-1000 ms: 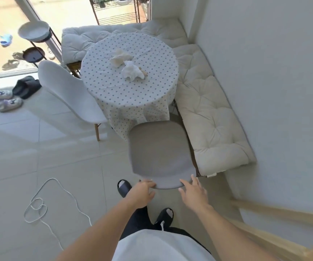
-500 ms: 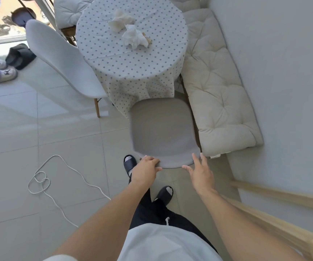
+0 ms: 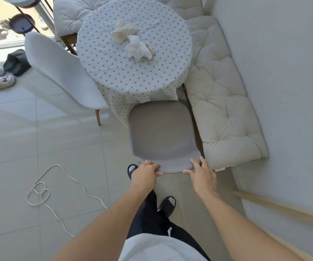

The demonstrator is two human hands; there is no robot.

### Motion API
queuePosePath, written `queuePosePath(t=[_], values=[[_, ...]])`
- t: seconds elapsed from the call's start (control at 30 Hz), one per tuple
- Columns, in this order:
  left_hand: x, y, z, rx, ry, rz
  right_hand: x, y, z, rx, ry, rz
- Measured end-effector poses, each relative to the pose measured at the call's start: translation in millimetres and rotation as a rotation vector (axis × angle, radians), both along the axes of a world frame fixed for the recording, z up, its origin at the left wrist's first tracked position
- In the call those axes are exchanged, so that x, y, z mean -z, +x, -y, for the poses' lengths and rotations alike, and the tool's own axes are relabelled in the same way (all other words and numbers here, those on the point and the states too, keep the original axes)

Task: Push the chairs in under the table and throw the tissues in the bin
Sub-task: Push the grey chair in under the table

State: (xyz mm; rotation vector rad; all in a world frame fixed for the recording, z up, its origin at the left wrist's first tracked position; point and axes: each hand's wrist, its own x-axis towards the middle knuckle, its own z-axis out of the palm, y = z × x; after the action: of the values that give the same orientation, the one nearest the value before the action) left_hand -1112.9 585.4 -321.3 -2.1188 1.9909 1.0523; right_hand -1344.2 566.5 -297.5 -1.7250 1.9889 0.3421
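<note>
A grey chair (image 3: 161, 132) stands in front of me, its seat front tucked under the hanging polka-dot cloth of the round table (image 3: 133, 76). My left hand (image 3: 145, 175) grips the top edge of its backrest. My right hand (image 3: 202, 173) rests on the same edge, fingers spread. A second, white chair (image 3: 61, 72) stands at the table's left, angled, pushed close to the cloth. Two crumpled white tissues (image 3: 133, 41) lie on the tabletop. No bin is in view.
A cushioned corner bench (image 3: 221, 102) runs along the wall right of the chair. A white cable (image 3: 44, 191) loops on the tiled floor at left. Slippers (image 3: 1, 80) lie near the glass door. A wooden rail (image 3: 283, 210) crosses at lower right.
The grey chair has slid toward the table, its seat now partly beneath the cloth. Both hands stayed on the backrest and I have stepped closer.
</note>
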Motion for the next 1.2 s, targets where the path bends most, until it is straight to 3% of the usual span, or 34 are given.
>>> queuePosePath(t=[0.23,0.6,0.8,1.03,1.2], values=[[10,28,56,0.007,-0.004,-0.002,-5,28,54,-0.003,0.014,-0.01],[10,32,107,0.243,-0.071,-0.002,-4,24,104,-0.184,0.078,-0.203],[20,13,129,0.261,-0.011,-0.041,1,5,133,-0.168,0.093,-0.223],[31,1,131,0.279,0.018,-0.076,3,-13,159,-0.32,0.175,-0.223],[29,2,139,0.259,0.215,-0.093,6,-29,170,-0.486,0.222,-0.125]])
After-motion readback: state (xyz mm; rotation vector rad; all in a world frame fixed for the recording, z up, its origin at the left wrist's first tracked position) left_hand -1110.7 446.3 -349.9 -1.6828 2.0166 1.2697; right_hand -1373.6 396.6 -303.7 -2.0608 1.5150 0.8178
